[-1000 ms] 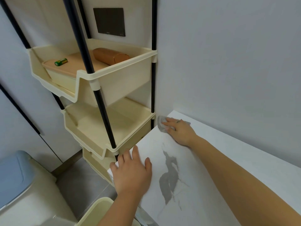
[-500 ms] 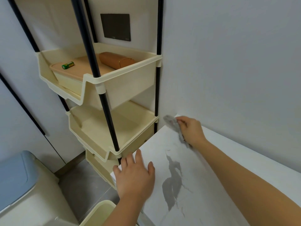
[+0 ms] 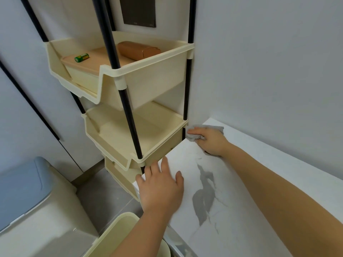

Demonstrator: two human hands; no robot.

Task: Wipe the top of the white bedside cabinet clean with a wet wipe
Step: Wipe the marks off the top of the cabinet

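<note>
Right hand (image 3: 209, 140) is gripping a grey wet wipe (image 3: 193, 136) on the white cabinet top's (image 3: 259, 182) far corner; left hand (image 3: 161, 188) is resting flat, fingers apart.

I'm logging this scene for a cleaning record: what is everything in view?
cabinet top: one, white with grey veining, lower right
wet wipe: one, grey, cabinet top's far left corner
storage rack: one, cream trays, black poles, left of cabinet
battery: one, green, on box lid, upper tray
lidded box: one, cream, tan lid, upper tray
pouch: one, brown, upper tray
wall panel: one, dark, on wall behind rack
lidded bin: one, beige, blue-grey lid, lower left
open bin: one, cream, bottom centre
left hand: one, flat on cabinet top's near edge
right hand: one, holding the wet wipe
</note>
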